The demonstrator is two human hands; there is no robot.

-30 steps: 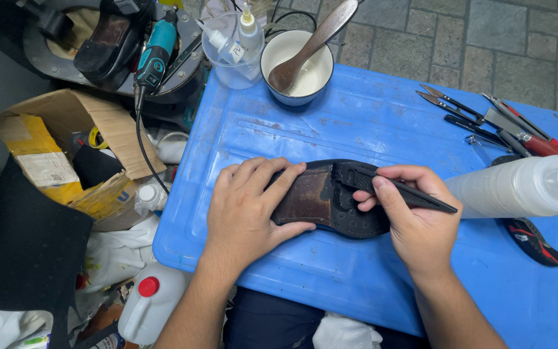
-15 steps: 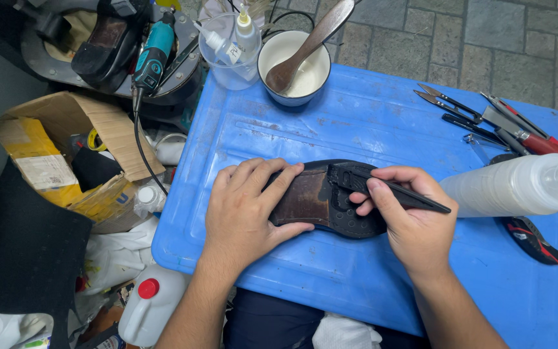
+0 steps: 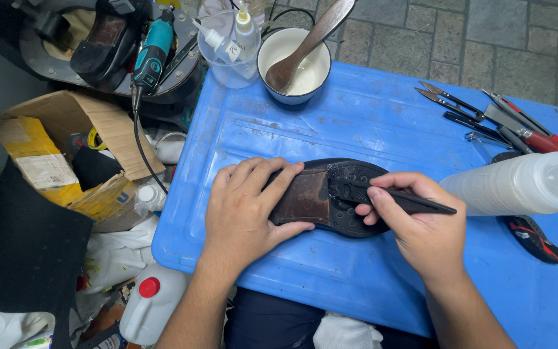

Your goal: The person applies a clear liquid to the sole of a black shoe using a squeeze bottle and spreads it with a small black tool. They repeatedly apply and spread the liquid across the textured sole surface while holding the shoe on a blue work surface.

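two hands on one upturned shoe, a blade working at its heel

the shoe (image 3: 327, 197) lies sole-up near the middle of the blue lid (image 3: 369, 123). the left hand (image 3: 243, 210) lies flat with fingers spread, pressing down the brown forepart; the right hand (image 3: 421, 226) is closed around a thin black tool (image 3: 414, 201), its tip on the black heel piece. judged from this, a slip of the tip leftward could nick the left fingertips just beside it, or gouge the sole. the lying white bottle (image 3: 524, 184), near the right wrist, could roll if bumped; the glue bowl (image 3: 294, 61) sits well apart at the far edge.
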